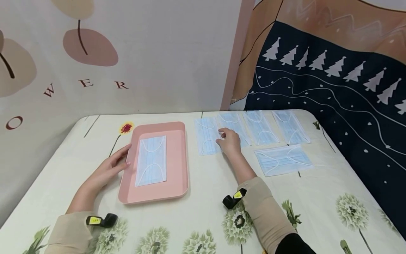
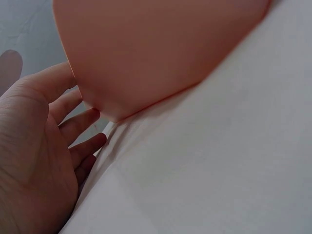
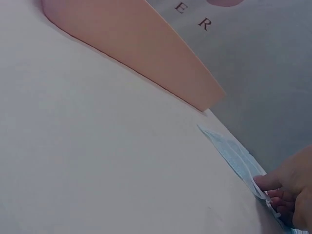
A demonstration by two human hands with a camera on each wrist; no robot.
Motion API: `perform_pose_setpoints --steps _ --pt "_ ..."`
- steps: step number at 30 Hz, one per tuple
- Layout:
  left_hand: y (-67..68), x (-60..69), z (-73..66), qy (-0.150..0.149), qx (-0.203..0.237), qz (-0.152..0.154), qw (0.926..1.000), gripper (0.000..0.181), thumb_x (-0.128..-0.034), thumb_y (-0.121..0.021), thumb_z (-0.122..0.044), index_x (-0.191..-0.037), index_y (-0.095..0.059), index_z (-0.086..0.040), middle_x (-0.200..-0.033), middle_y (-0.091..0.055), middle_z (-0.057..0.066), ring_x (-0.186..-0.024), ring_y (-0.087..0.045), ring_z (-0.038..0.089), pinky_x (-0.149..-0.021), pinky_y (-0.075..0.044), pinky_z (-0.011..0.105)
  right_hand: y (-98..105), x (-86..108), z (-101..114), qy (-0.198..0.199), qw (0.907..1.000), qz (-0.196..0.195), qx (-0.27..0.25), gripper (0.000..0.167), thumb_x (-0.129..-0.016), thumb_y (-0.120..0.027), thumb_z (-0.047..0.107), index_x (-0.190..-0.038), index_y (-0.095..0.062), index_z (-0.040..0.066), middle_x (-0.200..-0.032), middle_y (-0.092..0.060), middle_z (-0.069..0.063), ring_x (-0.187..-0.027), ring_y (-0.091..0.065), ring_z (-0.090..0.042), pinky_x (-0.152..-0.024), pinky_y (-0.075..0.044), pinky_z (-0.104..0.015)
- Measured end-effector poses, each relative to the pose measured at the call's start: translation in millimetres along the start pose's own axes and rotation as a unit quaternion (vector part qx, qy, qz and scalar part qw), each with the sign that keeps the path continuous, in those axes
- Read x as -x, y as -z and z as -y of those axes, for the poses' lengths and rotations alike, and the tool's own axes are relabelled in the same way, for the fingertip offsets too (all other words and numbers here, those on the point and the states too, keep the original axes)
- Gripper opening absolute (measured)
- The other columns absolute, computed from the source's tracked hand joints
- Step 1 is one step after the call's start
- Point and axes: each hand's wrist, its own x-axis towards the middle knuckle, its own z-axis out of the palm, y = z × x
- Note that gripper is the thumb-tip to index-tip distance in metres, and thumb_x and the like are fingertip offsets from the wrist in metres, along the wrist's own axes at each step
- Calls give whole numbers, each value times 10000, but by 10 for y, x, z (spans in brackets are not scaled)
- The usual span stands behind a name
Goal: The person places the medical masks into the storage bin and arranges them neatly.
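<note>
A pink tray (image 1: 177,158) lies on the table with one blue pleated face mask (image 1: 152,158) in it. My left hand (image 1: 108,171) is at the tray's left side, its fairly straight fingers and thumb touching the rim. In the left wrist view, that hand (image 2: 39,136) is beside the tray's outer wall (image 2: 141,53). To the right of the tray, my right hand (image 1: 230,143) pinches the right edge of the leftmost loose face mask (image 1: 204,135). The right wrist view shows the thumb (image 3: 268,180) on this mask (image 3: 231,153), with fingers curled below.
More face masks lie right of my right hand: a partly covered one (image 1: 238,127), two upright ones (image 1: 260,127) (image 1: 290,125) and one sideways (image 1: 282,160). A flower-print cloth (image 1: 203,218) covers the table. Behind it hangs a printed curtain (image 1: 177,56).
</note>
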Motion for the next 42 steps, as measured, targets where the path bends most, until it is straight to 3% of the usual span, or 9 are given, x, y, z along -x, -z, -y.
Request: perform_pose_setpoints --steps 7,21,26,30,33,35,37,40,42 --pt "0 -2 9 -18 2 6 10000 677 -980 -568 -234 -1542 -201 -141 -1530 -226 222 -1379 -211 400 -914 -261 3 -13 -16 -6 -84 10000 50 11 363 -833 -740 55 -1189 -666 55 -800 -592 -70 -744 -520 -213 -715 -453 -349" --pt "7 16 -4 3 -48 -13 10000 678 -980 -567 -233 -1543 -200 -146 -1535 -218 218 -1390 -204 377 -913 -254 -1 49 -40 -8 -130 9991 394 -98 460 -861 -700 61 -1306 -603 124 -837 -575 -61 -766 -513 -212 -716 -434 -342" --pt "9 12 -1 -60 17 17 10000 671 -982 -563 -216 -1543 -201 -147 -1535 -211 223 -1403 -216 309 -925 -260 10 92 -40 -7 -199 9962 697 -473 501 -853 -688 0 -1329 -581 112 -937 -593 -109 -850 -532 -239 -761 -462 -343" --pt "11 8 4 -126 79 32 9999 658 -985 -558 -199 -1540 -210 -139 -1531 -217 232 -1396 -253 217 -934 -269 20 128 -35 3 -284 9913 1020 -777 528 -844 -678 -31 -1342 -568 106 -1107 -596 -142 -1016 -542 -270 -878 -469 -378" --pt "13 5 -1 -160 95 36 9998 654 -986 -556 -191 -1539 -212 -134 -1526 -223 237 -1391 -262 228 -935 -270 23 145 -33 4 -246 9884 1204 -893 541 -843 -675 -32 -1354 -553 97 -1197 -573 -155 -1107 -517 -287 -950 -437 -401" --pt "15 3 -4 -176 82 35 9998 655 -985 -556 -189 -1539 -211 -131 -1525 -225 238 -1391 -263 220 -936 -270 23 147 -32 -3 -189 9873 1269 -933 549 -842 -677 -30 -1361 -543 88 -1221 -564 -161 -1131 -505 -293 -973 -419 -408" --pt "18 0 -1 -192 85 36 9998 657 -985 -557 -187 -1539 -209 -125 -1526 -222 238 -1381 -273 135 -937 -268 23 145 -34 -15 -123 9869 1299 -948 554 -843 -681 -25 -1367 -536 83 -1224 -561 -160 -1138 -496 -292 -984 -407 -410" --pt "21 -3 0 -188 105 29 9998 659 -984 -559 -184 -1538 -209 -119 -1528 -221 233 -1383 -268 130 -936 -268 21 135 -42 -30 -96 9863 1307 -1004 566 -845 -687 -13 -1377 -528 95 -1219 -561 -142 -1176 -472 -280 -1018 -372 -415" --pt "22 -6 -1 -196 142 38 9997 661 -983 -560 -177 -1538 -207 -118 -1530 -217 232 -1399 -251 199 -934 -268 19 129 -43 -31 -111 9855 1290 -1098 579 -843 -691 -9 -1385 -522 105 -1213 -560 -133 -1201 -454 -274 -1038 -348 -418"
